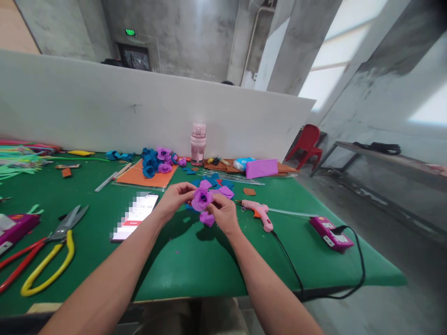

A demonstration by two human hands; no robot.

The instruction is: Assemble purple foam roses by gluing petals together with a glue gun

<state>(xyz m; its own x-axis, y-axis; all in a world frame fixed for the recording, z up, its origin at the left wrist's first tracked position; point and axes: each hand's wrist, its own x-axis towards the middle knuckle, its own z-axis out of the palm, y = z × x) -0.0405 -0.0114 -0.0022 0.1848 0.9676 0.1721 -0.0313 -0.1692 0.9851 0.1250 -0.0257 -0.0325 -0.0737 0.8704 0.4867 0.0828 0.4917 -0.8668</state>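
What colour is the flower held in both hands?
Purple: the paper flower, seen in the head view.

White smartphone flat on green table cover: screen shows digits reading roughly "15:00", first character unclear; left part of screen pixelated, unreadable; red bar below digits, no legible wording.

Green illuminated sign high on grey concrete back wall: glowing characters too small and blurred to read.

Magenta box-shaped power strip at right of table: white labels on top, print too small to read.

Magenta packet at left table edge: label illegible.
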